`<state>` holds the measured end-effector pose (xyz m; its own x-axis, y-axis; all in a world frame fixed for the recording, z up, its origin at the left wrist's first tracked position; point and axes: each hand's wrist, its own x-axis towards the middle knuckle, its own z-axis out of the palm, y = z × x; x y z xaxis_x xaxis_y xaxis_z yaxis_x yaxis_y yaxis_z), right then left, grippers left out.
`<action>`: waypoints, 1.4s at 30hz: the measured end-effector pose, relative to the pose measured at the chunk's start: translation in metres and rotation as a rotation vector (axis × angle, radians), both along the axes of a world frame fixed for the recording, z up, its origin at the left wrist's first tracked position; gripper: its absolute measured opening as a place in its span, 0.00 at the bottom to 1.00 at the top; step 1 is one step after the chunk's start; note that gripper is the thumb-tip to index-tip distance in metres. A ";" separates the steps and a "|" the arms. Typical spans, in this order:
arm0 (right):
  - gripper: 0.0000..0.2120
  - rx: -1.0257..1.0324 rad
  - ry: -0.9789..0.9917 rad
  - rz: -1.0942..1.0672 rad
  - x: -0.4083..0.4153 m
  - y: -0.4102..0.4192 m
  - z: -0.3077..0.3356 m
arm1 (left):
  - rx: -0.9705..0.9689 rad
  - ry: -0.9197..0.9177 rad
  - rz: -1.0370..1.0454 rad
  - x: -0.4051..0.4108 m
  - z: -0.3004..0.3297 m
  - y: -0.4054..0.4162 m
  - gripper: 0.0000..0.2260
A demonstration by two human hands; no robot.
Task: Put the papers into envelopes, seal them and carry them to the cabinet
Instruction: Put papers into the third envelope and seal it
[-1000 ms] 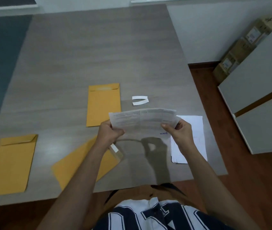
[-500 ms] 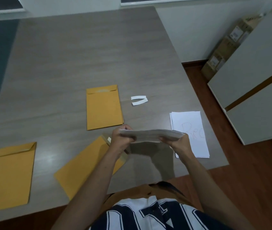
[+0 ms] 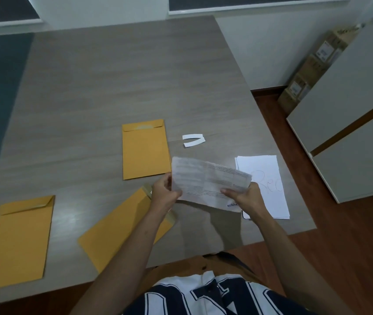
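In the head view, the left hand (image 3: 164, 196) and right hand (image 3: 245, 198) each pinch an end of the printed paper (image 3: 208, 180), held above the table (image 3: 112, 76). To fold well, match corners before creasing; the open envelope (image 3: 121, 228) waits at eight o'clock.

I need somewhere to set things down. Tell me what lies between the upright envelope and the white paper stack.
In the head view, two small white strips lie there on the table; nearer, the printed sheet held in both hands spans the gap.
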<state>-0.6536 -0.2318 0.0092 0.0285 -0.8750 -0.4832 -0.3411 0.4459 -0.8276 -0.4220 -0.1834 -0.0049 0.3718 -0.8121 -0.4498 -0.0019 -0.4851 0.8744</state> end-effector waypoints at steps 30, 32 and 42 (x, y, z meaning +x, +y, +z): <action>0.16 0.005 0.313 0.620 0.066 -0.024 0.010 | 0.628 -0.592 0.013 0.035 -0.047 0.081 0.59; 0.15 0.100 0.241 0.638 0.070 -0.025 0.005 | 0.608 -0.600 -0.021 0.034 -0.047 0.084 0.58; 0.19 0.378 0.041 0.687 0.115 -0.005 -0.027 | 0.567 -0.661 -0.179 0.035 -0.039 0.094 0.57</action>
